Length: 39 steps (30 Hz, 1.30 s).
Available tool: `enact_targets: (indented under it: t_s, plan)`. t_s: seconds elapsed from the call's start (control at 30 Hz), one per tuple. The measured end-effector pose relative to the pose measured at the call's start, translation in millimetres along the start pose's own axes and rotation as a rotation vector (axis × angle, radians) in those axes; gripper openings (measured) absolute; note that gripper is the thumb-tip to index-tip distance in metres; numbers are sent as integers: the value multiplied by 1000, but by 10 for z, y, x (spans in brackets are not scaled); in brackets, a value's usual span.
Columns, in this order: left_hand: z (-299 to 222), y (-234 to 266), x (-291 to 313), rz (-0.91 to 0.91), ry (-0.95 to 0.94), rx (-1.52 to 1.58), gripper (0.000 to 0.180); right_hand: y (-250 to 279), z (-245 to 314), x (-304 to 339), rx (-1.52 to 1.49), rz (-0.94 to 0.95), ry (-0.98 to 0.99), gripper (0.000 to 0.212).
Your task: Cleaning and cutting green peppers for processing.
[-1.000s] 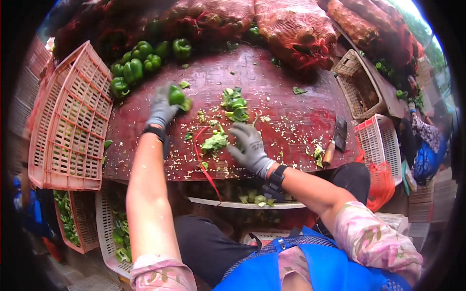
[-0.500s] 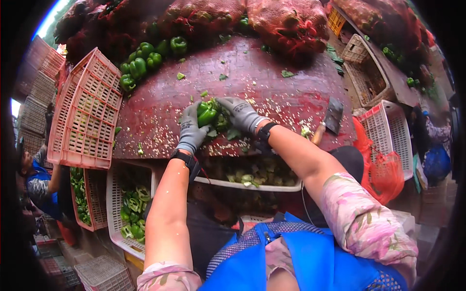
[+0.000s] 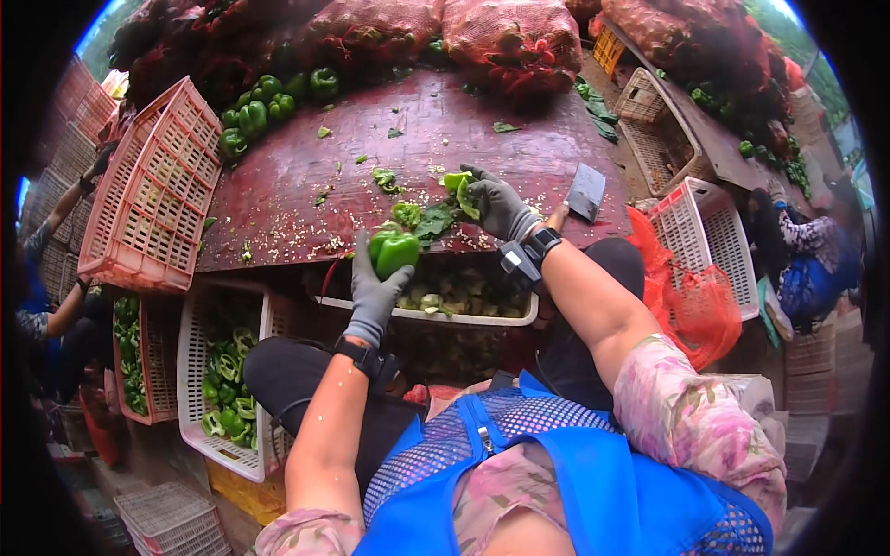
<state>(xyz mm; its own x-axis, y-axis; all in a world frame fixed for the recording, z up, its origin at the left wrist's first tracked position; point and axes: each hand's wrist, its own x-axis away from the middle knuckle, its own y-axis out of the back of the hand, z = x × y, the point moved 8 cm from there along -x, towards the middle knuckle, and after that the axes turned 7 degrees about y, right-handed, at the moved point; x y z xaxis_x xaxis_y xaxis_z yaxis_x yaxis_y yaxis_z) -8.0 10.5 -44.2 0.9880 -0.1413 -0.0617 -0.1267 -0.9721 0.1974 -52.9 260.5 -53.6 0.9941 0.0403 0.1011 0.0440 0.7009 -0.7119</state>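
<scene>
My left hand, in a grey glove, grips a green bell pepper at the front edge of the red table. Farther right, my gloved right hand is closed on a light green pepper piece just above the tabletop. Between the hands lie a pale seedy pepper core and a dark green leaf. A cleaver rests beyond my right wrist, its wooden handle toward me. Whole green bell peppers are heaped at the far left of the table.
Full red mesh sacks line the far edge. A pink crate leans at the left. Cut peppers fill a white crate below; another white crate under the edge holds scraps. People work at both sides. An orange net bag hangs at right.
My hands have moved apart. The left has come nearer to me with the bell pepper, while the right now holds a pepper piece away from it. The whole view has shifted slightly.
</scene>
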Motion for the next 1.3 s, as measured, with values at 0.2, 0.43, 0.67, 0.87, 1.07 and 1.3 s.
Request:
enact_targets:
  t_s: [0.2,0.43,0.67,0.87,1.07,1.3]
  plan:
    - [57,31,269,42,291,630,55,-61,-47,132,-160,267,-40,36]
    - [496,-6,478,39,457,871,44,-1814,-409,109,-52,227,91,30]
    - [359,-178,569,254,494,941,50,-3222,-530,652,1031,696,877,70]
    - [7,-96,407,314,342,971,62,-731,729,649,1982,-61,640,53]
    - [51,-278,364,269,413,977,51,571,1080,856,2177,-422,-341,92]
    - [252,-268,352,314,572,1251,32,1173,994,870,1986,-554,90,86]
